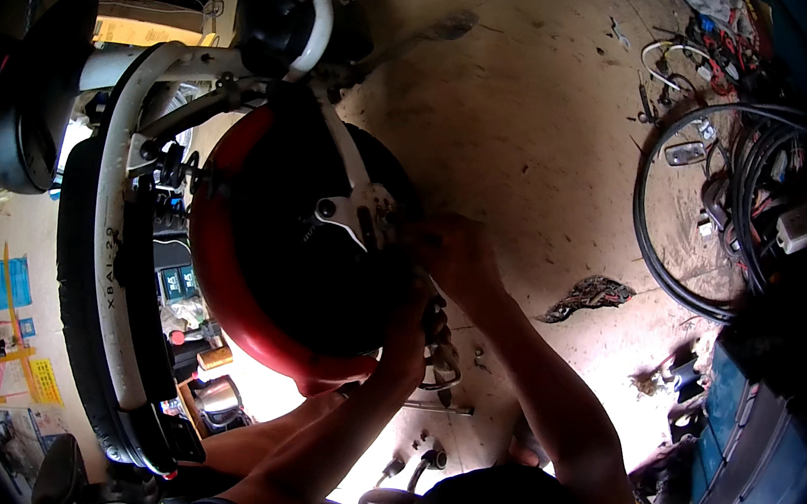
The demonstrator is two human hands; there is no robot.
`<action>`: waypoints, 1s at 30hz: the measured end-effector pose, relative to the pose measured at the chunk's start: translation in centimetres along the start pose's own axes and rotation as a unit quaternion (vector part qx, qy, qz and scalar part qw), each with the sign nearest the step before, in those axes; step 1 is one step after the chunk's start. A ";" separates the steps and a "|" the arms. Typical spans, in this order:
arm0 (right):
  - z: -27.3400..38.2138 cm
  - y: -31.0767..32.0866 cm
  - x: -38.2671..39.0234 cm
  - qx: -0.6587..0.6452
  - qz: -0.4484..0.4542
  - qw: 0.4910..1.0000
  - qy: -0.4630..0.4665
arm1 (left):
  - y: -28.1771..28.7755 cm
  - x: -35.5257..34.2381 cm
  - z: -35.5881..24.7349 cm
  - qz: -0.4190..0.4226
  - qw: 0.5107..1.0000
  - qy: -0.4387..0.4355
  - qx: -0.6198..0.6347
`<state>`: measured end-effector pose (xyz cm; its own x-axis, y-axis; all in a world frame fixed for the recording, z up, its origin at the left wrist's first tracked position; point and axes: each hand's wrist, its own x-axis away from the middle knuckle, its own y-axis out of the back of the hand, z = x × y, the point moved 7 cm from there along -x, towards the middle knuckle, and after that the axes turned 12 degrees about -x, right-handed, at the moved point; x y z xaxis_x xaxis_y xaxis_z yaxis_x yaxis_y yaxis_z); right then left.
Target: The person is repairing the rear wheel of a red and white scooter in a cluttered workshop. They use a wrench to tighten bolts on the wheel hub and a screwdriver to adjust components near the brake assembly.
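The red-rimmed wheel hub (266, 265) sits at frame centre, its round black face turned toward the camera. A white frame arm (341, 149) runs diagonally across it, from upper left down to the axle bracket (353, 216). The right hand (449, 253) rests at the hub's right edge beside that bracket; its grip is too shadowed to tell. The left hand (405, 338) presses the hub's lower right rim, fingers curled against it. A black tyre (79, 313) in a white mudguard (112, 246) stands to the left.
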<state>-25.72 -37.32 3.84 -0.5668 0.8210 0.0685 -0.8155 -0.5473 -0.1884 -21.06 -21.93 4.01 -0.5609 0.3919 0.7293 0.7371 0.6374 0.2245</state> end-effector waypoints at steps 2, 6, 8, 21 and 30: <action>-0.2 0.0 -0.2 0.024 -0.003 0.999 -0.034 | -0.1 -0.2 0.6 -0.012 1.000 0.015 0.015; -0.9 -0.2 -0.7 -0.070 0.004 0.996 -0.048 | -0.6 0.4 -0.3 -0.008 1.000 -0.001 0.027; 0.2 -0.3 -0.9 -0.049 0.004 0.999 -0.009 | 0.0 -0.2 0.4 0.010 1.000 -0.011 0.027; 1.4 -0.6 -1.3 0.087 0.038 0.995 0.037 | 0.5 -1.2 1.7 0.022 0.999 -0.007 0.029; 0.7 -0.2 -1.7 0.089 0.037 0.993 0.074 | 0.1 -0.1 0.2 0.041 0.999 0.032 0.004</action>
<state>-24.71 -38.70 4.44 -0.6134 0.7851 -0.0856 -0.7874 -0.6164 -0.0115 -20.99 -21.72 3.80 -0.4740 0.3993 0.7848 0.7757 0.6111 0.1576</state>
